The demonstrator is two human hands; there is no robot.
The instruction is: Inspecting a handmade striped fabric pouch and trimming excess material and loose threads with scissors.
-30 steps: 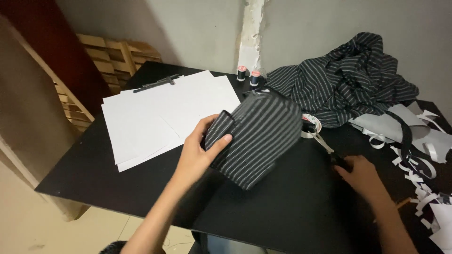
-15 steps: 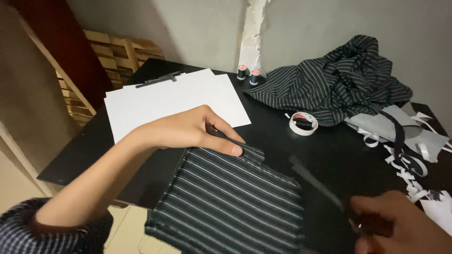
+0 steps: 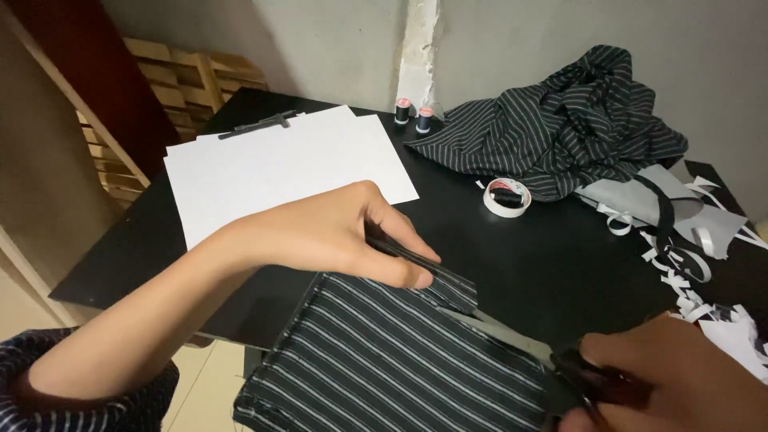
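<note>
Where half second ago scissors hung blurred clear of cloth, we now see scissors [image 3: 512,336] biting striped fabric [image 3: 392,360] at near desk [image 3: 544,256] edge. Left hand [image 3: 336,232] pinches fabric's far edge; right hand [image 3: 680,384] clamped on handles. Cutting begun.

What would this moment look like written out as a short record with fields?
Left hand: pinches the top edge of a folded black white-striped cloth.
Right hand: grips dark-handled scissors, blades at the cloth's upper edge.
Surface: black table.
Behind: white paper sheets, two small thread spools, a white tape roll, a heap of matching striped fabric.
Far right: white paper scraps.
</note>
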